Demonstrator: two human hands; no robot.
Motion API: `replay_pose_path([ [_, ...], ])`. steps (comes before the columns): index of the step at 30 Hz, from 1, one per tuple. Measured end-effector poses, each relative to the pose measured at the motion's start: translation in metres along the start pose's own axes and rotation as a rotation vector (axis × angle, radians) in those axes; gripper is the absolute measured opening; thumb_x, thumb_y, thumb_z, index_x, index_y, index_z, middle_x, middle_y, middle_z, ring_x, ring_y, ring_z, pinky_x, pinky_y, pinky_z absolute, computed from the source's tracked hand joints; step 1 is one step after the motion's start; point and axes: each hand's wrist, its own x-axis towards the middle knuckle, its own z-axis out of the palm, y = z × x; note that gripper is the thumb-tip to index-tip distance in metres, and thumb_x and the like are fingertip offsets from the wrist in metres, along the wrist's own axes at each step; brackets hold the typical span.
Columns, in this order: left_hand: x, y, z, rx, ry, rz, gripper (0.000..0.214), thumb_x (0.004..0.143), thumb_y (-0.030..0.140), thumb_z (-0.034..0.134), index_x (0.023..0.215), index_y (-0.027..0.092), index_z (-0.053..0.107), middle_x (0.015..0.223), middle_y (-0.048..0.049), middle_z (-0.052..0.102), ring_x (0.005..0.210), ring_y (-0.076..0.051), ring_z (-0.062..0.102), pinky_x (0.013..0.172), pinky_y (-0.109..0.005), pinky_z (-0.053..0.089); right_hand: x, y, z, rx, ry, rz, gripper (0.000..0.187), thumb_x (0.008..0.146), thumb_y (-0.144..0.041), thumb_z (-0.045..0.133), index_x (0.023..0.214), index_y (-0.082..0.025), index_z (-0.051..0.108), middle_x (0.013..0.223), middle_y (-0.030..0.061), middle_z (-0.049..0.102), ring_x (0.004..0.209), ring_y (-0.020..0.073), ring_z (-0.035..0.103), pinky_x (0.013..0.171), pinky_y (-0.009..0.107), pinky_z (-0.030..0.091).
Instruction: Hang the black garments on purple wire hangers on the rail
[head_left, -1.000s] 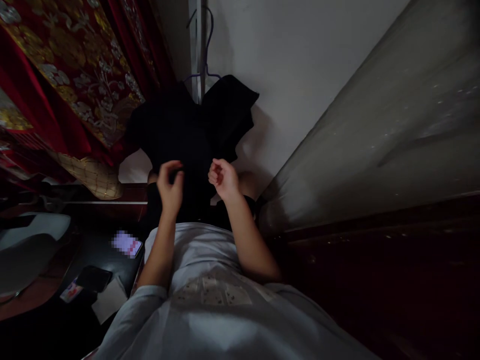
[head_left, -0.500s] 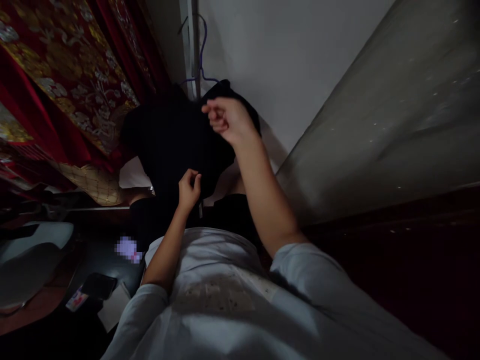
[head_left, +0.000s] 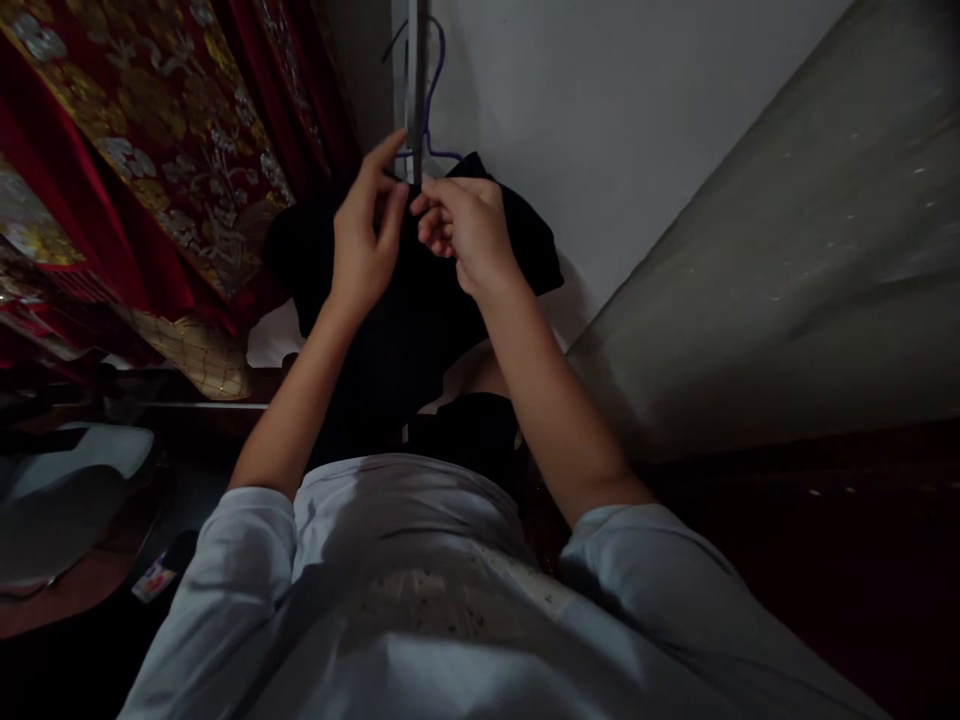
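Note:
A black garment (head_left: pixel 397 310) lies in front of me, close below a purple clothes hanger (head_left: pixel 430 100); its details are lost in the dark. My right hand (head_left: pixel 465 225) is over the garment's upper part, thumb and forefinger pinched and the other fingers curled. Whatever the pinch holds is too small to make out. Just to its left, my left hand (head_left: pixel 365 230) is raised with the forefinger stretched upward and the thumb apart from it. I see nothing held in it. The two hands' fingertips are close together, with a small gap between them.
A metal pole (head_left: pixel 416 80) rises behind the hands against a pale wall (head_left: pixel 600 100). Red brocade cloth (head_left: pixel 150 150) with gold and silver patterns hangs at left. A large grey-green sheet (head_left: pixel 787 260) slants at right. A chair (head_left: pixel 67 520) stands at lower left.
My left hand has moved up from the lower garment to beside the right hand, its fingers spreading from a curled pose. The right hand stays pinched at nearly the same place. The view has shifted slightly.

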Motion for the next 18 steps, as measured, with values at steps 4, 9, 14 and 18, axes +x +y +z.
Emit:
replay_pose_path([
  [4, 0.037, 0.007, 0.001, -0.009, 0.051, -0.004, 0.015, 0.107, 0.026, 0.052, 0.113, 0.016, 0.061, 0.107, -0.0048, 0.052, 0.119, -0.026, 0.067, 0.095, -0.041, 0.054, 0.009, -0.005, -0.007, 0.000, 0.006, -0.056, 0.035, 0.103, -0.031, 0.057, 0.072, -0.013, 0.057, 0.051, -0.0065, 0.041, 0.038, -0.0002, 0.037, 0.043, 0.012, 0.023],
  [9, 0.029, 0.014, 0.016, -0.020, -0.027, -0.013, 0.005, 0.101, 0.015, 0.063, 0.098, 0.017, 0.060, 0.103, -0.0047, 0.055, 0.115, -0.024, 0.067, 0.095, -0.033, 0.055, 0.007, -0.001, 0.000, 0.011, 0.095, -0.097, 0.037, 0.101, -0.021, 0.051, 0.064, -0.015, 0.052, 0.046, -0.0071, 0.038, 0.037, 0.0012, 0.032, 0.040, 0.012, 0.020],
  [14, 0.010, 0.044, 0.031, 0.075, -0.073, 0.182, 0.014, 0.102, 0.008, 0.061, 0.089, 0.014, 0.059, 0.099, -0.0022, 0.057, 0.116, -0.018, 0.063, 0.103, -0.028, 0.049, -0.010, 0.040, 0.014, 0.071, 0.246, 0.054, 0.032, 0.095, -0.017, 0.054, 0.064, -0.017, 0.051, 0.050, -0.0054, 0.040, 0.040, 0.0031, 0.030, 0.039, 0.016, 0.019],
  [18, 0.027, 0.064, -0.007, 0.169, 0.078, 0.335, 0.020, 0.107, 0.003, 0.050, 0.089, 0.010, 0.058, 0.090, 0.0010, 0.055, 0.111, -0.009, 0.056, 0.105, -0.018, 0.040, -0.038, 0.074, 0.019, 0.104, 0.241, 0.156, 0.032, 0.089, -0.016, 0.056, 0.057, -0.017, 0.049, 0.051, -0.0042, 0.041, 0.041, 0.0035, 0.031, 0.041, 0.019, 0.020],
])
